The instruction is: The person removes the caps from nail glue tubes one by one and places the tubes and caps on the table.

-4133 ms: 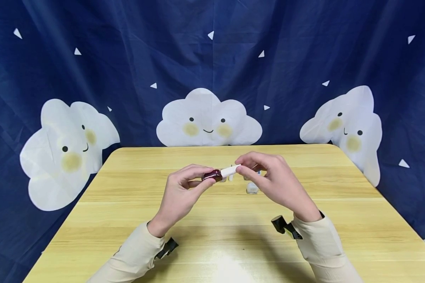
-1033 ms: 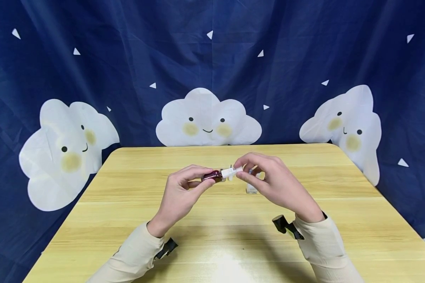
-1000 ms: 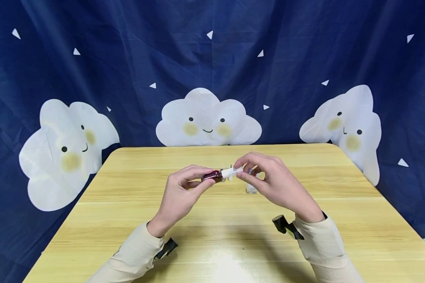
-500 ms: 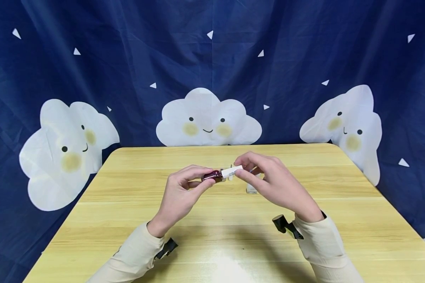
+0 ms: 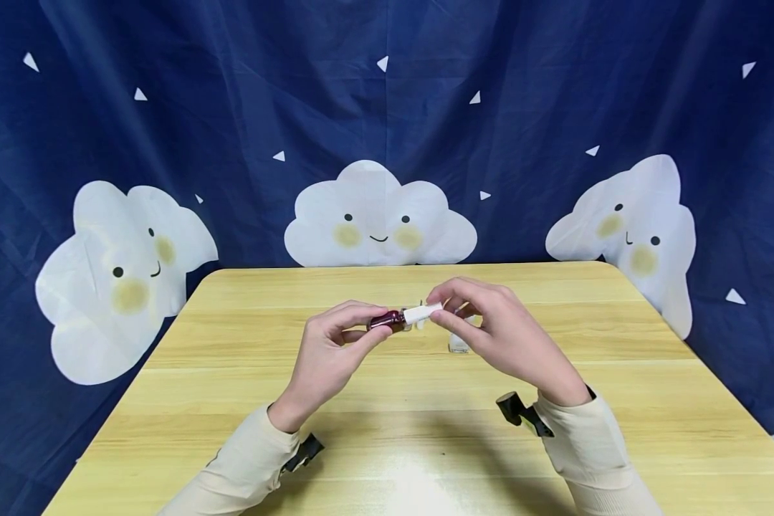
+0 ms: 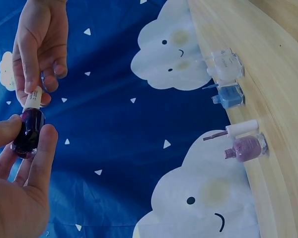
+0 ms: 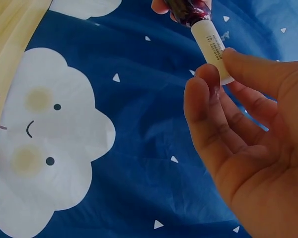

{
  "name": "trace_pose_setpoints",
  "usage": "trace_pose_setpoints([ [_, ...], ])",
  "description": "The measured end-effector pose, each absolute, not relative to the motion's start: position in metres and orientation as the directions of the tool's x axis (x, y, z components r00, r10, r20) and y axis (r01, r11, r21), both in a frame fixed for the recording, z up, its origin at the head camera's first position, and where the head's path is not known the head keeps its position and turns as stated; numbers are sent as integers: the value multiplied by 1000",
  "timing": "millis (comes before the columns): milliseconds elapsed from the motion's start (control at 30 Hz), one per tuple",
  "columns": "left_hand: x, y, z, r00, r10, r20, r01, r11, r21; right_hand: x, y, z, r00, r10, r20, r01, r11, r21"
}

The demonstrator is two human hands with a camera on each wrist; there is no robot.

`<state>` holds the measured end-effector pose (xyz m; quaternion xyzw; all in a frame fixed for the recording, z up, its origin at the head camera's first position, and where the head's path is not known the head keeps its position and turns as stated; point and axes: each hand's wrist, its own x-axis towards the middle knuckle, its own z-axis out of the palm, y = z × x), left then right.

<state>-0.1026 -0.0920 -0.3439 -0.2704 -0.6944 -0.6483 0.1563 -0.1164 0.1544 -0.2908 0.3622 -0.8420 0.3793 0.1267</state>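
My left hand (image 5: 327, 352) holds a dark red nail polish bottle (image 5: 385, 321) between thumb and fingers, up over the table and lying nearly sideways. Its long white cap (image 5: 419, 313) points to the right and sits at the bottle's neck. The thumb and fingers of my right hand (image 5: 499, 326) pinch the cap's far end. Small print shows on the cap (image 7: 208, 44) in the right wrist view. In the left wrist view the dark glass bottle (image 6: 30, 133) rests in the curled fingers.
On the wooden table (image 5: 387, 408) stand a lilac polish bottle (image 6: 247, 148), a blue one (image 6: 231, 96) and a clear, whitish one (image 6: 227, 64). A white cap (image 6: 242, 129) with a lilac brush lies beside the lilac bottle. A blue cloud-print curtain (image 5: 387, 115) hangs behind.
The right fingers have shifted back and forth around the cap, and its printed side has turned in and out of sight. The left hand and bottle have stayed in place.
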Motion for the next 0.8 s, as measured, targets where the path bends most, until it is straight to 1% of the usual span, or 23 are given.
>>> trace_pose_setpoints([
  [133, -102, -92, -343, -806, 177, 565, 575, 9, 818, -116, 155, -291, -703, -515, 491, -709, 449, -544],
  [433, -102, -93, -342, -813, 184, 553, 564, 7, 826, -114, 154, -289, -734, -495, 465, -676, 465, -572],
  [800, -102, -93, -343, -811, 182, 556, 567, 11, 824, -117, 155, -291, -699, -512, 499, -713, 445, -542],
])
